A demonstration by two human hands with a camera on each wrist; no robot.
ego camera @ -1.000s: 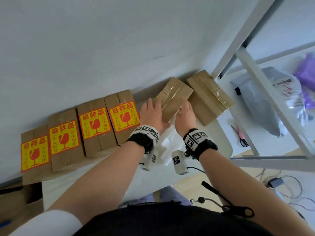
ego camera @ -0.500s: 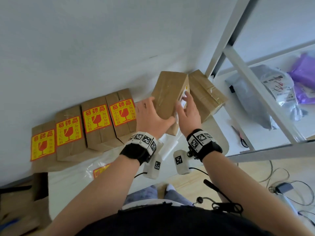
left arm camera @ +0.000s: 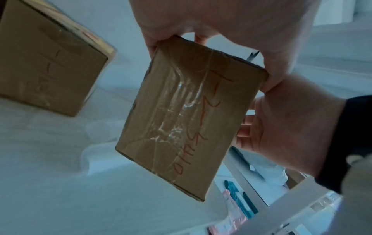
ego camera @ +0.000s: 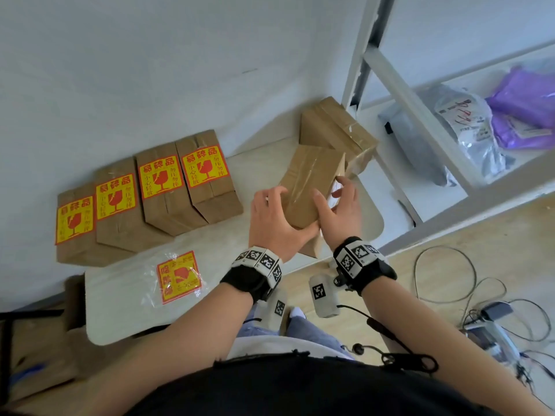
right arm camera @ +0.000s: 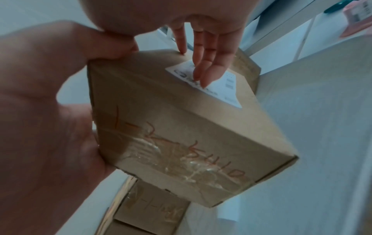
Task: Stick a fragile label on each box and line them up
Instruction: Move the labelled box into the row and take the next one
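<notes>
Holding an unlabelled box [ego camera: 309, 181] above the table [ego camera: 120, 307] edge, the left hand [ego camera: 277, 223] and right hand [ego camera: 341, 214] clasp it; four labelled boxes [ego camera: 144, 193] line the wall at nine o'clock. From the left wrist, handwritten orange numbers mark its taped end. Only the right wrist shows a white shipping sticker [right arm camera: 219, 84] under right fingertips [right arm camera: 203, 74], at one o'clock.

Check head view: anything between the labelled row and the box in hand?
Nothing. Bare tabletop separates the last labelled box from the held box, gripped by left hand and right hand.
</notes>
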